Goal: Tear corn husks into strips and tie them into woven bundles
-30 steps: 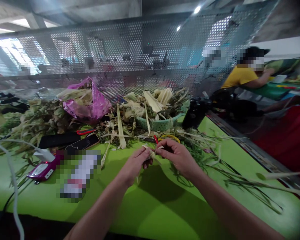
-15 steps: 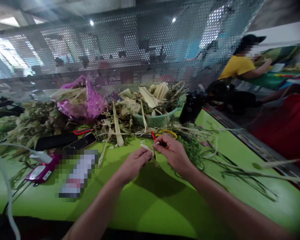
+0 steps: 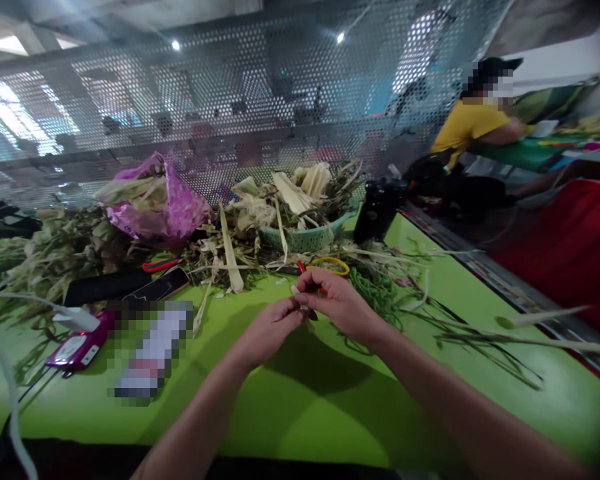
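Observation:
My left hand (image 3: 276, 328) and my right hand (image 3: 339, 301) meet above the green table, their fingertips pinched together. Between them is a small piece of pale dried husk (image 3: 295, 291), mostly covered by the fingers. Just behind my right hand lie scissors with a yellow handle loop (image 3: 349, 268), along with something red (image 3: 301, 267) that is partly hidden. A tangle of green cord (image 3: 377, 290) rests right of my right hand. Farther back, a long flat husk strip (image 3: 230, 250) leans on plant scraps.
A green basket (image 3: 305, 240) heaped with dry husks stands at the back, beside a black cylinder (image 3: 377, 210). Left are a pink plastic bag (image 3: 180, 207), a dark phone (image 3: 157, 288) and a purple power strip (image 3: 77, 347). Stalks (image 3: 540, 343) reach past the right edge. A person in yellow (image 3: 473, 127) sits beyond.
My hands have come closer together, and my right fingers now cover most of the pale husk piece that stuck out before. The view has shifted slightly.

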Motion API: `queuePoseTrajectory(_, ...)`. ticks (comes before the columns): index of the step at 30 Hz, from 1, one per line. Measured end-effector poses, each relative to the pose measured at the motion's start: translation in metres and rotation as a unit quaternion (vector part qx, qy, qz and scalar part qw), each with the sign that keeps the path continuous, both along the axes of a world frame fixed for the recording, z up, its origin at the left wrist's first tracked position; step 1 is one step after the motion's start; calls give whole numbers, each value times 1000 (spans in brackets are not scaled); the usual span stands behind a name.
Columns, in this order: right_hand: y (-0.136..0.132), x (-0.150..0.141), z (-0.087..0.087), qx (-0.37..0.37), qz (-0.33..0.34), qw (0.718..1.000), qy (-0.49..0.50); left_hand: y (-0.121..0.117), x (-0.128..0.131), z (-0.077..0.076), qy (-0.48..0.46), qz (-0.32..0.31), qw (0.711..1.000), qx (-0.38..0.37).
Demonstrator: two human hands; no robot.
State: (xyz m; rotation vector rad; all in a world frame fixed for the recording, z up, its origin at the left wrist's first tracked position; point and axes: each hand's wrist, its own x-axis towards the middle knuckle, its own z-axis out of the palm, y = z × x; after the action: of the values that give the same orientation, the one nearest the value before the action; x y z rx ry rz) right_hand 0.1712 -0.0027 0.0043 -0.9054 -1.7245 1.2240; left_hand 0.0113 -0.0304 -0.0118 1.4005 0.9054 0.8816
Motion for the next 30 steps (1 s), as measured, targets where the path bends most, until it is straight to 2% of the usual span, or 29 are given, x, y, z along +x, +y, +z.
queuePoseTrajectory(8, -2, -4, -10, 63, -67, 996, -19, -3, 0, -1, -7, -25, 999, -29)
queuePoseTrajectory(11, -1, -6, -8, 41, -83, 996, -15, -4, 2, -2, -20, -19, 999, -38)
queuePoseTrajectory(14, 1, -6, -2, 5, -84, 996, 19, -3, 4, -3, -80, 26, 995, -51)
queuePoseTrajectory(18, 5, 0, 1, 24, -96, 994, 49, 2, 2, -3, -177, 138, 969, -103)
queuePoseTrajectory(20, 4, 3, 0, 35, -126, 991, 24, 5, 0, -3, -232, 158, 951, -128)
queuePoseTrajectory(23, 1, 4, -1, 100, -167, 980, -39, 8, -2, -4, -286, 150, 936, -141)
queuePoseTrajectory(27, -6, -1, -1, 176, -140, 967, -118, 9, -1, -2, -322, 155, 925, -129)
queuePoseTrajectory(30, -7, -6, -3, 176, -117, 962, -170, 8, 0, 0, -332, 168, 920, -124)
